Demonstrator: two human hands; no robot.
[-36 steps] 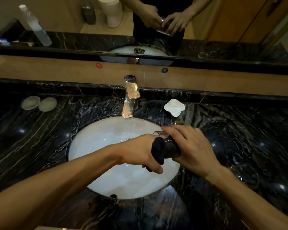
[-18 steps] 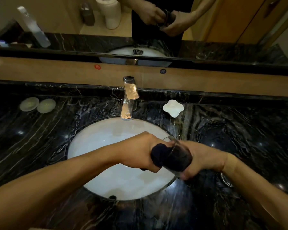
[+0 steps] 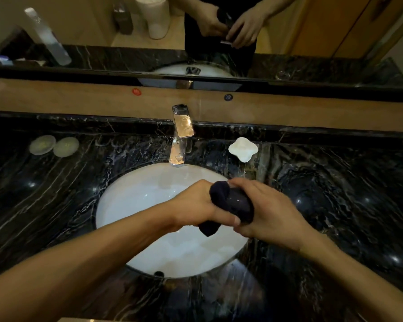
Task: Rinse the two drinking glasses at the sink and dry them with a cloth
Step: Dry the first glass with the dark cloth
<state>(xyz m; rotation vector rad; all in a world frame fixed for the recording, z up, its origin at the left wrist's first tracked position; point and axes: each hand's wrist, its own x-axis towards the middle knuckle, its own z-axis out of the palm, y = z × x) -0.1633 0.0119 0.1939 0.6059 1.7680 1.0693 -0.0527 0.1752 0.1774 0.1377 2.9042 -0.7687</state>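
Near, above the white sink (image 3: 135, 205): left hand (image 3: 193, 205) grasps the dark cloth (image 3: 219, 196), stuffed into the drinking glass (image 3: 240, 201), which the right hand (image 3: 268, 212) clenches. A wet glass may slip while twisted and shatter in the basin. Far: tap (image 3: 180, 140) and dark tabletop (image 3: 335, 182); the second glass is not visible.

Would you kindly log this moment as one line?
step: drying | left hand: cloth | right hand: glass | over sink | tap: off
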